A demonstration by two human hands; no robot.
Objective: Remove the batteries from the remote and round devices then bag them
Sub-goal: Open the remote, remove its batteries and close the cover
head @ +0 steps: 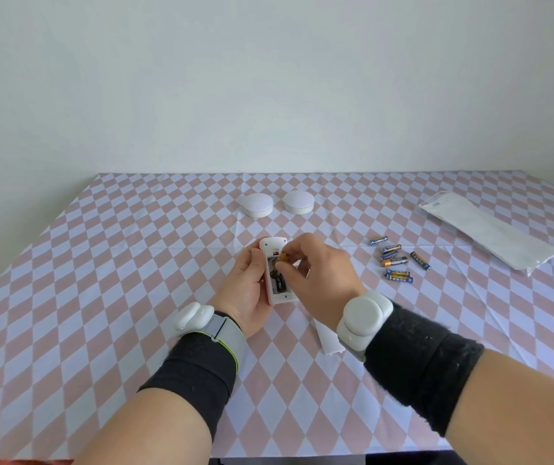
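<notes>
My left hand [247, 290] holds the white remote [270, 253] face down above the table, its battery bay uncovered. My right hand [319, 273] pinches a battery [283, 257] at the top of the bay, tilted up out of it. A dark battery [280, 282] still lies lower in the bay. Two white round devices [258, 204] [298, 202] sit side by side further back. Several loose batteries [394, 260] lie on the cloth to the right. A white plastic bag [490, 229] lies flat at the far right.
The remote's white battery cover [327, 337] lies on the checked tablecloth [101, 297] under my right wrist. A wall stands behind the table. The table's near edge runs along the bottom of the view.
</notes>
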